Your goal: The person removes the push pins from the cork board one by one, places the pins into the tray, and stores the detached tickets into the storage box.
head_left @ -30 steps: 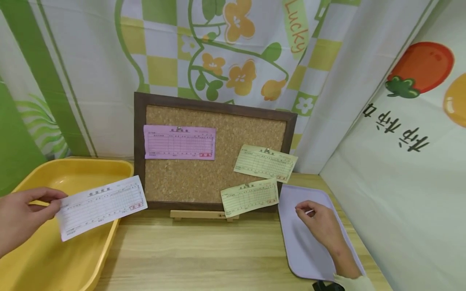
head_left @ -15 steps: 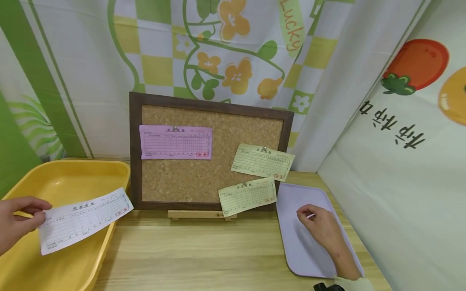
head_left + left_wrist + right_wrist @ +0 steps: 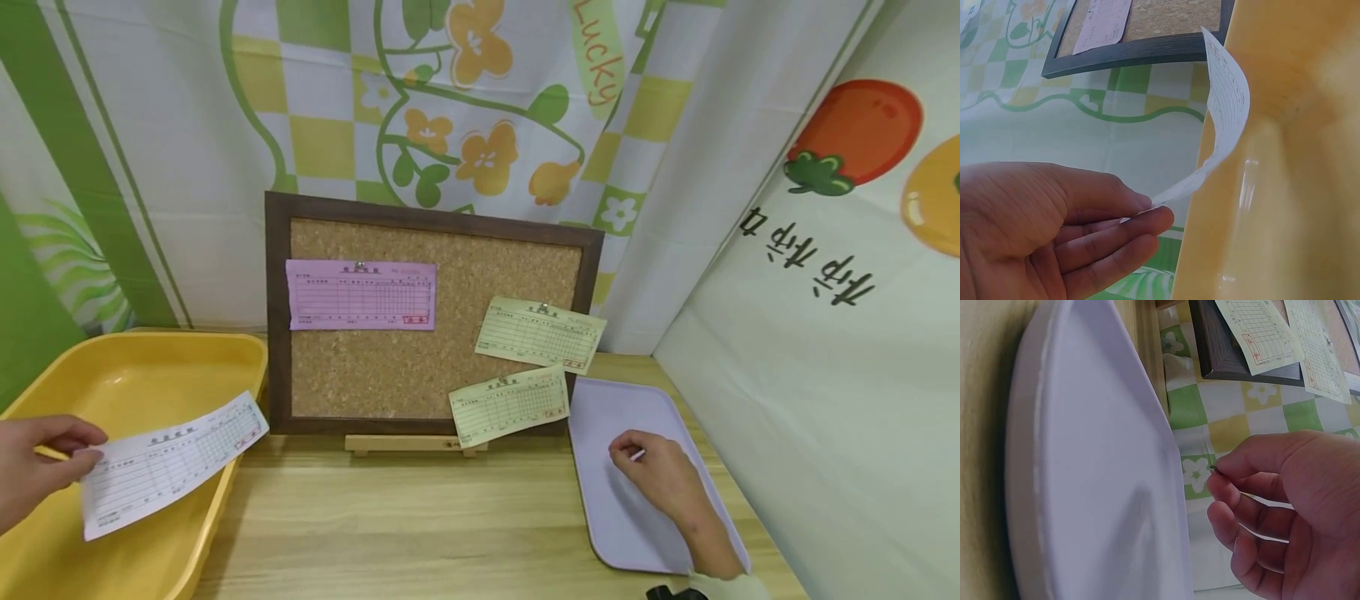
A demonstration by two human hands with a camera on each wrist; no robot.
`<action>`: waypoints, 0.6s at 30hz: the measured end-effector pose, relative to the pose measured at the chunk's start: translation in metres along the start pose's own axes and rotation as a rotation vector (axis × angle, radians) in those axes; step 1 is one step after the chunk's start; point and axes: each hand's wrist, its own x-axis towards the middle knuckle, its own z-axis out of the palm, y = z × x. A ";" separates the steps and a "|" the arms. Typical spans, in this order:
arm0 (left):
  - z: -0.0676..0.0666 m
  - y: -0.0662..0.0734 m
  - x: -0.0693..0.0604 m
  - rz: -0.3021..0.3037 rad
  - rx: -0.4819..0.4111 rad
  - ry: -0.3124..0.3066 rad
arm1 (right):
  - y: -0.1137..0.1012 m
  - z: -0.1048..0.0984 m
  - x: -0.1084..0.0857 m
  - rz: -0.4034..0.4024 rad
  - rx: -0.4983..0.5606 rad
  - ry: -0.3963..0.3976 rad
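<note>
A person's left hand (image 3: 45, 462) held a white, oblong printed form of thin paper (image 3: 172, 471) with a red box near one corner. The grip was a narrow pinch, thumb above and fingertips below, on the short near end. The form hung in the air, across the inner rim of a deep yellow tray with rounded corners (image 3: 187, 358); the gap beneath was hard to judge.

The form bowed along its length and its far end curled, so it seemed very light and limp, easily creased or torn. A light pinch at an end or edge looked the best hold; its free end would probably sag or swing.

The right hand (image 3: 660, 471) was above a flat lavender tray (image 3: 622, 525), its thumb and forefinger nearly together on a tiny dark object (image 3: 1213, 467), too small to identify. The remaining fingers curled loosely.

Between the trays stood a corkboard in a dark brown frame (image 3: 367, 375). A pink form (image 3: 363, 296) was fixed at its upper left. One pale yellow form (image 3: 540, 337) overhung the right edge; another (image 3: 513, 407) crossed the bottom edge. Cork showed below the pink form, and a pale wood-grain tabletop (image 3: 375, 525) stretched before the board. The white form's far end came near the frame's left edge, leaving little sideways room there; whether they touched was unclear.
</note>
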 end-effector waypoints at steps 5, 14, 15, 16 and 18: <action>0.001 -0.008 -0.001 0.002 -0.023 0.002 | 0.002 0.000 -0.001 -0.004 -0.013 -0.021; -0.002 0.006 -0.001 0.015 -0.045 0.002 | 0.002 -0.002 -0.003 0.015 -0.024 -0.045; -0.002 0.006 -0.002 0.024 -0.057 0.008 | 0.002 -0.002 -0.003 0.015 -0.024 -0.047; -0.002 0.005 -0.002 0.032 -0.076 0.012 | 0.002 -0.002 -0.004 0.015 -0.026 -0.049; -0.002 0.004 -0.003 0.049 -0.109 0.017 | 0.003 -0.002 -0.004 0.016 -0.028 -0.051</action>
